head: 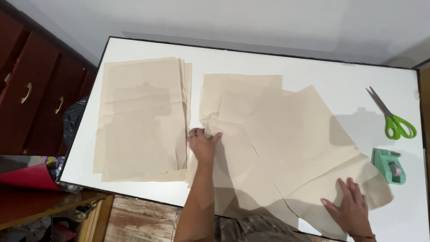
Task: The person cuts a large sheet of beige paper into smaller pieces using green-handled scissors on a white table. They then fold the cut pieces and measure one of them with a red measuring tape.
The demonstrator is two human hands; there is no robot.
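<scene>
The left hand (204, 144) pinches the left edge of a loose beige sheet (286, 148), fingers curled over the paper just beside a neat stack of beige sheets (143, 121). The right hand (351, 204) lies open and flat, palm down, pressing the lower right part of that loose sheet near the front edge of the white tabletop (313, 67). The loose sheet sits skewed, overlapping other beige sheets (237, 89) beneath it, and its lower corner seems to hang past the tabletop's front edge.

What could go wrong, as I judge it: the sheets are thin and creased, so a pull from the left while the right palm pins the paper could tear or wrinkle it. The overlapping sheets underneath may drag along and end up askew, and the overhanging corner could slip off the tabletop. A sideways sweep could also nudge the neat stack out of line.

No package, label or sign shows legibly. At the right edge lie green-handled scissors (392, 116), blades pointing up-left, and below them a mint-green tape dispenser (389, 166), well apart from the left hand, near the right one
</scene>
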